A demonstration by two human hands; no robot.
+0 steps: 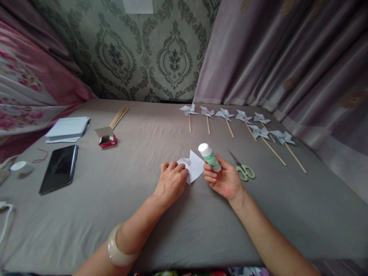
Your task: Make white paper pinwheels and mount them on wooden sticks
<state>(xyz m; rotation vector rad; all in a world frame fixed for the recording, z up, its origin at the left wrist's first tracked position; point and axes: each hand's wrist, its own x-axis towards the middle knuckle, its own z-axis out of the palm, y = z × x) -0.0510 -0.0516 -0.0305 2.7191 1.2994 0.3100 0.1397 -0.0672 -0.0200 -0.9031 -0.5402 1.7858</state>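
My left hand [172, 180] is closed over a white paper pinwheel [196, 165], its fingers pressing the folded paper near the middle. Part of the paper is hidden beneath those fingers. In my right hand [225, 177] is a glue stick [211, 158] with a white cap and green label, held tilted with the capped end up. The glue stick is just right of the paper. Beside my right hand, green-handled scissors [243, 168] lie on the grey cloth.
Several finished pinwheels on sticks [225, 115] lie at the back right. Wooden sticks [119, 118] and a small red open box [107, 141] are at back left. Farther left are a paper stack [68, 128], a black phone [59, 168] and a white roll [21, 168]. Curtains [258, 50] edge the right side.
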